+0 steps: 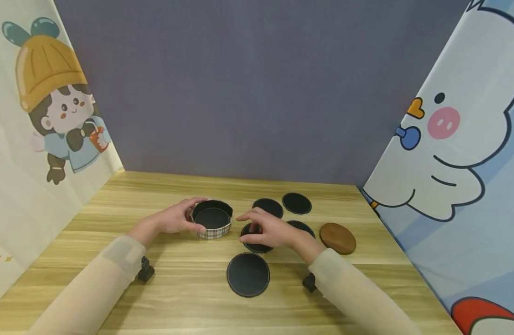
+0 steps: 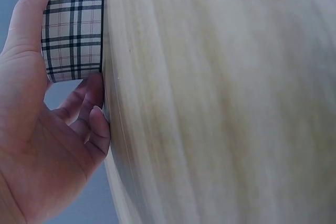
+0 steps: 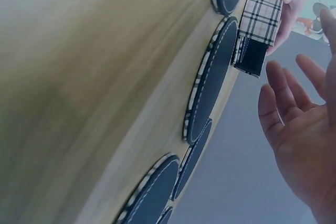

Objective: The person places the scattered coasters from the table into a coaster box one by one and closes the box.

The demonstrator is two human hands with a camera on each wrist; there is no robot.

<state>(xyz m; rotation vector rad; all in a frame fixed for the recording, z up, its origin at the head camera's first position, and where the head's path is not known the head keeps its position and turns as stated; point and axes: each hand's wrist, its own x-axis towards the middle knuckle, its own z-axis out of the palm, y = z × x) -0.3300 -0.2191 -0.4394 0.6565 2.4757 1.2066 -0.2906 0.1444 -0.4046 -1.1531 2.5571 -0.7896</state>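
A round coaster holder [image 1: 214, 232] with a plaid outer wall, black inside and a gap on its right side, sits on the table. My left hand [image 1: 176, 217] grips its left side, thumb at the front and fingers behind; the left wrist view shows the thumb along the plaid wall [image 2: 73, 24]. My right hand [image 1: 271, 231] hovers just right of the holder with nothing in it, fingers loosely bent. Beneath it lies a black round coaster [image 1: 257, 247], partly hidden by the hand. In the right wrist view that hand [image 3: 302, 124] has its fingers spread apart.
Nearer me lies another black coaster [image 1: 248, 274] with a stitched edge. More coasters lie behind the right hand: one [image 1: 268, 206], one farther back [image 1: 297, 203] and one partly covered [image 1: 303, 227]. A brown round disc [image 1: 338, 238] lies at the right. A grey panel [image 1: 240, 93] stands behind the table.
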